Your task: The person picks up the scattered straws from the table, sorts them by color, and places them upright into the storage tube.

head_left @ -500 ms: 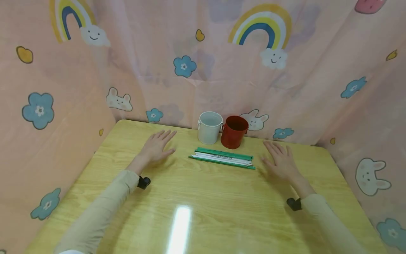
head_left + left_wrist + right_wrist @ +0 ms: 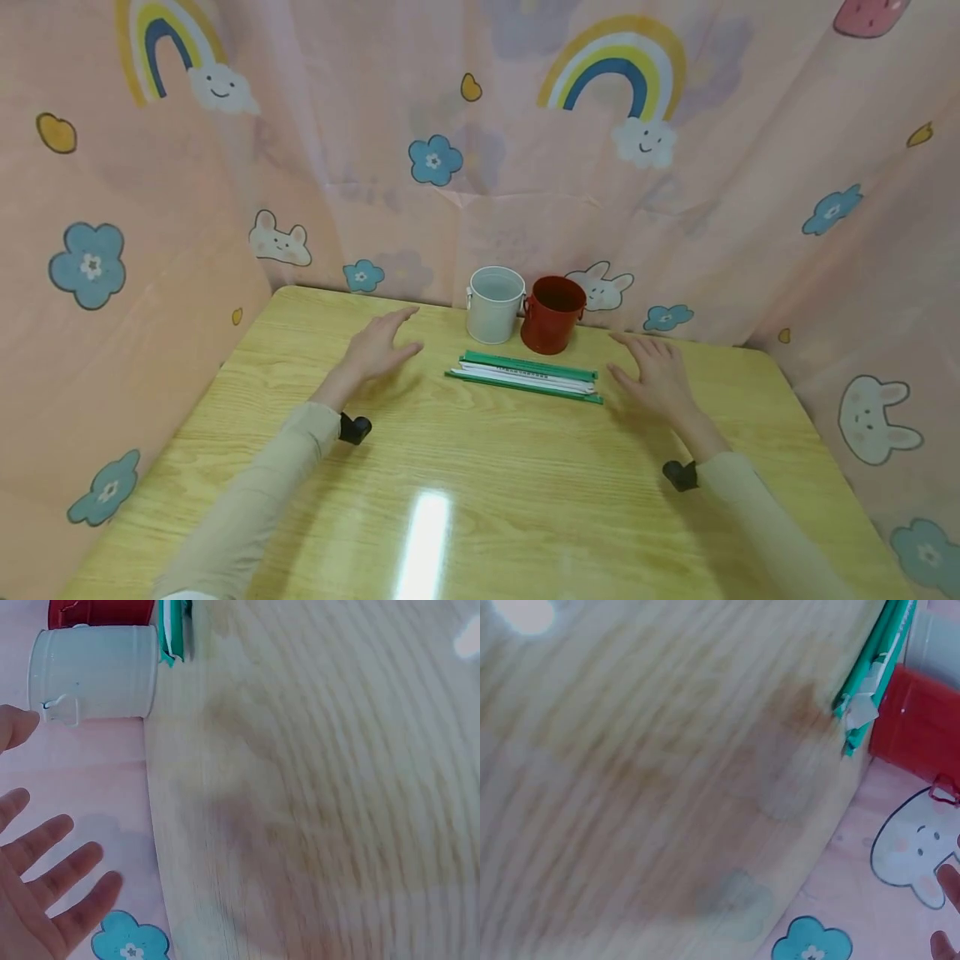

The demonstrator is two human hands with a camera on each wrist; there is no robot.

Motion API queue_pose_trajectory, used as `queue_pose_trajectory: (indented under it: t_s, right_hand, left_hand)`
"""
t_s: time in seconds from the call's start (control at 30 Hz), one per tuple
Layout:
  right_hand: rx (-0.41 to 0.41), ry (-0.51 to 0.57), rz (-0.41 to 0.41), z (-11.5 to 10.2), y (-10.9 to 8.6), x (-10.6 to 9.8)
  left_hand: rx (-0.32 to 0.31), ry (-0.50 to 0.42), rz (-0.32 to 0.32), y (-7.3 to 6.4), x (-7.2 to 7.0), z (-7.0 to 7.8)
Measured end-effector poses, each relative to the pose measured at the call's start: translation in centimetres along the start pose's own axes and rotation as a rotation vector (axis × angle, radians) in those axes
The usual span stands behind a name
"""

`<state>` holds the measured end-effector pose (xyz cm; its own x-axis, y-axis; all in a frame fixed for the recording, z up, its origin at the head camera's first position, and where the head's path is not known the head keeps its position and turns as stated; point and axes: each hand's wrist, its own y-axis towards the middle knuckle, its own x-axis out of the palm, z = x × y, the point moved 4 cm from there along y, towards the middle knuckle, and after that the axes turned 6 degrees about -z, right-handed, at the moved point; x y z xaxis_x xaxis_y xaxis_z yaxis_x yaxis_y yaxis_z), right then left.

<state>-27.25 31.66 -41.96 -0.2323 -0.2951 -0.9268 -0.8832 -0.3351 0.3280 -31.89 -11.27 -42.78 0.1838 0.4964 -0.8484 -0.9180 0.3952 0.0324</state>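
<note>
Two small buckets stood at the far edge of the wooden table (image 2: 480,467): one white bucket (image 2: 495,304) and one red bucket (image 2: 552,313), side by side and touching or nearly so, the white one on the left. Both stood upright with open mouths facing up.

Directly in front of the buckets lay one bundle of wrapped straws (image 2: 525,377). At least two green-wrapped and two white-wrapped pieces could be made out; the exact count could not be determined. The bundle lay flat, its long axis running left to right across the table, roughly parallel to the far edge, with the right end slightly nearer the person. The ends were roughly flush, and the left wrist view showed one end of the bundle just beside the white bucket's base.

Two hands were in view. The left hand (image 2: 375,348) was to the left of the bundle, fingers straight and spread, holding nothing, and apart from the bundle. The right hand (image 2: 654,375) was to the right of the bundle, fingers likewise extended and relaxed, holding nothing, near the bundle's right end but not touching it. Both forearms wore beige sleeves (image 2: 247,500).

A pink printed cloth (image 2: 480,167) enclosed the table on three sides.
</note>
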Motion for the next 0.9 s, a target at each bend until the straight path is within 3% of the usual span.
queue_pose_trajectory:
  t_s: [0.17,0.5,0.7,0.9]
  right_hand:
    - [-0.02,0.009,0.04,-0.4,1.0,0.2]
    - [-0.067,0.031,0.127,-1.1,2.1,0.5]
    - [-0.059,0.08,0.121,-1.7,2.9,0.9]
    - [-0.041,0.135,0.092,-2.3,3.4,1.7]
  left_hand:
    - [-0.021,-0.162,0.012,0.7,0.3,0.2]
    - [-0.05,-0.4,0.05,2.0,1.0,1.1]
    - [-0.058,-0.556,0.062,3.3,1.8,1.2]
    - [-0.064,-0.63,0.06,4.1,2.3,1.6]
